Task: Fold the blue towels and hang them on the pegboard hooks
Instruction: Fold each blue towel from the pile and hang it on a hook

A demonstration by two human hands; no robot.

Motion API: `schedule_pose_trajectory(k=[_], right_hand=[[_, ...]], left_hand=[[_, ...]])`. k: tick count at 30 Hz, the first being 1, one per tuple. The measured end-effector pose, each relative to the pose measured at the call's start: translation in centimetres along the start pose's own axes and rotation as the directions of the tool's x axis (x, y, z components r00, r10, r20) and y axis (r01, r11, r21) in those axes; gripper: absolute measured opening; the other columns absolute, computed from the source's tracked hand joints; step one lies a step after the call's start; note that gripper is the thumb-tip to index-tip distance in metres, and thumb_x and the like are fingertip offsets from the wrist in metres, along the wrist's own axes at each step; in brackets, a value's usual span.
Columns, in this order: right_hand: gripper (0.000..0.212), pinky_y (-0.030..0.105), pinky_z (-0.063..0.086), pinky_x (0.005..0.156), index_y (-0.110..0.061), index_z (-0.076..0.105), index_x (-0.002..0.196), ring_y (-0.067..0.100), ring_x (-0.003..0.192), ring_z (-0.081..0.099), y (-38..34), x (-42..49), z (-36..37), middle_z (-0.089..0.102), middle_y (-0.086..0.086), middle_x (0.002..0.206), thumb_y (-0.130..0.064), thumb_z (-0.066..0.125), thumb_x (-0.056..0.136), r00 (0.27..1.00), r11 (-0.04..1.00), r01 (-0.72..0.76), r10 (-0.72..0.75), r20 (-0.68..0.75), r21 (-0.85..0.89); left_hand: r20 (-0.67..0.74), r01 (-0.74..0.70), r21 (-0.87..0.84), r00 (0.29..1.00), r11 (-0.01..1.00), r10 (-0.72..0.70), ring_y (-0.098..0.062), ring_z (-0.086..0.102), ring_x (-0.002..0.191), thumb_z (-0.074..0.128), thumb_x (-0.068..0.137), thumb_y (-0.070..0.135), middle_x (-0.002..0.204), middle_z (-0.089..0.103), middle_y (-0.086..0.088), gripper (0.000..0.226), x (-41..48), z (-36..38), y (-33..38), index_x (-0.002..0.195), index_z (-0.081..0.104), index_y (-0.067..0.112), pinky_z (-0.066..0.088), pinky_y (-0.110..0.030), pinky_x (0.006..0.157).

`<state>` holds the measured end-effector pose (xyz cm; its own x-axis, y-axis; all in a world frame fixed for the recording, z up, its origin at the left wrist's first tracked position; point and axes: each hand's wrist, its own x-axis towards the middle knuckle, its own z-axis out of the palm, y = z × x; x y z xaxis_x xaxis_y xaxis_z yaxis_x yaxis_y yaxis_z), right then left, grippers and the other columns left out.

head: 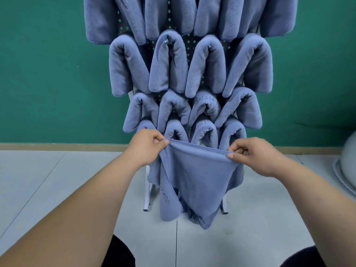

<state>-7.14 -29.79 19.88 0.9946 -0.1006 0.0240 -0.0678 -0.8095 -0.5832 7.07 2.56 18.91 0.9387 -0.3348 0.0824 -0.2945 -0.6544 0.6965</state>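
Left hand [148, 145] and right hand [248, 153] pinch the blue towel's [196, 180] top hem; uneven pulling could skew the fold, dragging its tail on the floor [57, 189]

held towel [198, 178] before pegboard [189, 38], folded towels [167, 64] on hooks

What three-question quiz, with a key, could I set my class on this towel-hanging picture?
1. True or false: the left hand and the right hand both pinch the top edge of the loose towel.
2. The wall behind the pegboard is: A red, B green, C white.
3. How many folded towels hang in the row just below the cropped top row?
Key: 1 true; 2 B; 3 four.
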Motion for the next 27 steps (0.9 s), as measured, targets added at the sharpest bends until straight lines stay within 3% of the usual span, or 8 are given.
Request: schedule_pose_trajectory(k=[3,6,8,11,15,19,21,27], right_hand=[[0.012,0.036,0.057,0.077,-0.035,0.073,0.082,0.008,0.078,0.068,0.9,-0.2,-0.7,0.073,-0.017,0.078,-0.037,0.082,0.090,0.999,0.996,-0.048,0.046,-0.025,-0.082],[0.011,0.031,0.052,0.068,-0.034,0.073,0.083,0.003,0.066,0.062,1.2,-0.3,-1.0,0.071,-0.018,0.073,-0.036,0.080,0.091,0.997,0.996,-0.064,0.060,-0.052,-0.062],[0.008,0.030,0.044,0.062,-0.032,0.071,0.090,0.006,0.056,0.051,0.9,-0.3,-0.8,0.067,-0.014,0.068,-0.032,0.078,0.094,0.997,0.998,-0.046,0.049,-0.052,0.043],[0.006,0.030,0.038,0.063,-0.028,0.072,0.100,0.012,0.064,0.048,-0.4,-0.7,-0.5,0.064,0.000,0.071,-0.023,0.073,0.099,0.999,0.949,-0.020,0.033,-0.037,0.316],[0.014,0.021,0.050,0.074,-0.024,0.081,0.101,0.008,0.077,0.060,-2.4,-1.1,0.1,0.075,0.006,0.083,-0.015,0.070,0.101,0.999,0.871,-0.028,0.032,0.001,0.491],[0.038,0.031,0.059,0.091,-0.026,0.082,0.111,0.011,0.087,0.067,-3.6,-1.3,0.6,0.078,0.001,0.093,0.004,0.062,0.098,0.995,0.856,-0.041,-0.014,0.103,0.515],[0.043,0.026,0.058,0.091,-0.024,0.081,0.112,0.009,0.089,0.070,-4.3,-1.5,0.9,0.079,-0.003,0.095,0.010,0.062,0.093,0.993,0.859,-0.009,-0.051,0.103,0.513],[0.013,0.025,0.055,0.074,-0.028,0.081,0.088,0.008,0.070,0.064,-5.5,-1.4,2.5,0.076,-0.001,0.079,-0.015,0.084,0.089,0.993,0.919,0.121,-0.110,-0.050,0.374]], left_hand=[[-0.048,0.065,0.030,0.997,0.997,-0.064,-0.019,0.062,0.063,0.077,0.095,0.031,0.061,0.064,0.006,0.020,0.3,-0.8,-1.3,0.078,0.072,0.022,0.046,-0.028,0.064],[-0.054,0.106,0.062,0.993,0.992,-0.103,-0.020,0.064,0.065,0.077,0.095,0.032,0.063,0.068,0.005,0.020,0.4,-1.0,-2.0,0.079,0.073,0.022,0.048,-0.028,0.064],[-0.043,0.113,0.083,0.993,0.990,-0.109,-0.018,0.065,0.066,0.077,0.094,0.033,0.065,0.069,0.005,0.018,0.3,-0.8,-1.8,0.080,0.073,0.023,0.048,-0.028,0.064],[-0.018,0.101,0.053,0.995,0.993,-0.100,-0.016,0.063,0.067,0.079,0.092,0.028,0.068,0.066,0.006,0.008,0.0,-0.4,-1.3,0.086,0.074,0.026,0.046,-0.027,0.065],[0.054,0.072,-0.113,0.996,0.991,-0.066,-0.016,0.059,0.066,0.082,0.090,0.020,0.076,0.063,0.000,0.011,-0.4,0.4,-0.2,0.094,0.075,0.027,0.054,-0.033,0.071],[0.121,0.059,-0.280,0.992,0.958,-0.026,-0.015,0.065,0.066,0.082,0.089,0.010,0.091,0.070,-0.012,0.018,-1.4,1.2,1.7,0.099,0.076,0.024,0.061,-0.034,0.076],[0.131,0.044,-0.329,0.991,0.943,-0.001,-0.011,0.066,0.067,0.082,0.089,0.010,0.098,0.076,-0.006,0.021,-2.0,1.6,2.7,0.101,0.077,0.026,0.061,-0.032,0.078],[0.167,0.018,-0.478,0.983,0.878,0.070,-0.015,0.065,0.075,0.080,0.091,0.006,0.105,0.076,-0.006,0.024,-3.4,2.8,5.1,0.107,0.076,0.023,0.058,-0.031,0.088]])
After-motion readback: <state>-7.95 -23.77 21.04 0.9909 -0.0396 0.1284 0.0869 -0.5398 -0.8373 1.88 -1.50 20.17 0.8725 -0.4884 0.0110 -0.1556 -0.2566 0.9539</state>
